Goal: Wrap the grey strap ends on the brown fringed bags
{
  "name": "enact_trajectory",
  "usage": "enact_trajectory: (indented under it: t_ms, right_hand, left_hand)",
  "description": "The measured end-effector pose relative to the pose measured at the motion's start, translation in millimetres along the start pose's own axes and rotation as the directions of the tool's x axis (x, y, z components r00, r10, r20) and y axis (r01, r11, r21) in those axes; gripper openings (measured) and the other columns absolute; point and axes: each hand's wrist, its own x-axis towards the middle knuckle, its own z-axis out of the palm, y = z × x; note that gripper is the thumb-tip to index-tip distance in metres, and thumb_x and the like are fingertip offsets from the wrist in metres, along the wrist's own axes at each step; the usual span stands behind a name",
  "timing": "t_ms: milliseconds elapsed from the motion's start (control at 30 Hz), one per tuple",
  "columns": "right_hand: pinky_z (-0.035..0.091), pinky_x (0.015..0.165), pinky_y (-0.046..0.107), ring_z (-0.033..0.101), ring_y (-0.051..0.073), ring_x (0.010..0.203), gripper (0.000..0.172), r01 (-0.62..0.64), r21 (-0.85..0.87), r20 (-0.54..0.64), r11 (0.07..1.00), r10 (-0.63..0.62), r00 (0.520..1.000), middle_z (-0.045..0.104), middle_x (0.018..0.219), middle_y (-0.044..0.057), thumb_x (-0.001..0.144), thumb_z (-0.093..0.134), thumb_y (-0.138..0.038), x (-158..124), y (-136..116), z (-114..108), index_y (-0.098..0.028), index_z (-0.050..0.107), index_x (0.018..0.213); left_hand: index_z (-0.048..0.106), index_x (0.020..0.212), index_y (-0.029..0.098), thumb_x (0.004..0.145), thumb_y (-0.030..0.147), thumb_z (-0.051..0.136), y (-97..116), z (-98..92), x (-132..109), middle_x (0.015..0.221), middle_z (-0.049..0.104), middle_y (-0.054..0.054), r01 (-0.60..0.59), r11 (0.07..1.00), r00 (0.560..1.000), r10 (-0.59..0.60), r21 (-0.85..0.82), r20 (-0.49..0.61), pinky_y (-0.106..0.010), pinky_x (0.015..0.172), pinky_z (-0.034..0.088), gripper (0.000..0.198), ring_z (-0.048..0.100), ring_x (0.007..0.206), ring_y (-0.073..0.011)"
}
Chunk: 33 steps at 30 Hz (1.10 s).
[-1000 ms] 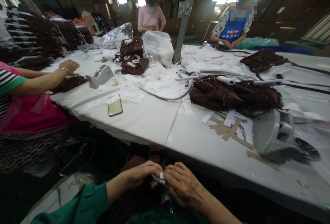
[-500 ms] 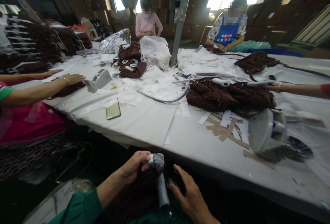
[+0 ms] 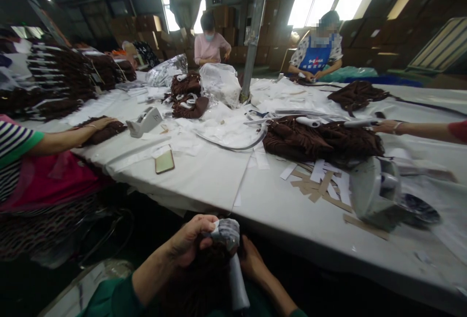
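In the lower middle of the head view, my left hand (image 3: 191,240) is closed on the plastic-wrapped strap (image 3: 228,233) of a dark brown bag (image 3: 209,271). The bag is in my lap, below the table edge, and much of it is in shadow. A pale wrapped length (image 3: 239,283) of the strap hangs down on the right side of the bag. My right hand (image 3: 253,261) is just right of the strap, close against it. Its fingers are mostly hidden behind the strap and bag, so whether they grip anything does not show.
On the white table (image 3: 204,181) lie a phone (image 3: 164,160), brown bags (image 3: 321,137), cardboard and paper strips (image 3: 323,183), and tape dispensers (image 3: 375,193) (image 3: 146,121). A metal post (image 3: 255,35) rises mid-table. Co-workers' hands (image 3: 104,122) (image 3: 386,126) rest on bags at both sides.
My right hand has moved in from the right, from spread fingers to behind the wrapped strap. My left hand keeps its grip. The left co-worker now shows one hand on a brown bag.
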Motion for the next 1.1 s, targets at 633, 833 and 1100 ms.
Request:
enact_trajectory:
  t_ms: [633,833,1100]
  right_hand:
    - [0.054,0.076,0.036,0.065,0.027,0.089,0.039,0.274,0.285,-0.114,0.919,-0.252,0.961,0.072,0.097,0.008,0.081,0.055,-0.051,22,-53,22,-0.019,0.065,0.101]
    - [0.047,0.052,0.028,0.055,0.02,0.056,0.07,0.287,0.264,-0.161,0.921,-0.251,0.954,0.059,0.056,0.004,0.083,0.03,-0.076,-1,-62,-8,-0.016,0.056,0.058]
    - [0.036,0.048,0.025,0.053,0.017,0.047,0.032,0.221,-0.352,-0.35,0.91,-0.347,0.87,0.058,0.05,0.0,0.086,0.042,-0.044,-30,-117,-178,-0.023,0.054,0.064]
  left_hand:
    - [0.071,0.079,0.014,0.05,0.033,0.075,66,-7.9,-91,0.055,0.063,-0.002,-0.17,0.982,0.919,0.127,-0.085,-0.373,-0.02,0.037,0.028,0.035,0.039,0.036,-0.0066]
    - [0.069,0.081,0.013,0.056,0.027,0.079,102,-8.5,-81,0.059,0.063,-0.001,-0.403,0.915,0.832,0.381,0.032,-0.404,-0.018,0.047,0.041,0.031,0.052,0.049,-0.0097]
    - [0.064,0.083,0.013,0.079,0.038,0.066,140,-13.8,-21,0.047,0.042,0.007,-0.604,0.723,0.723,0.674,0.336,-0.15,-0.018,0.044,0.022,0.026,0.03,0.044,-0.0058]
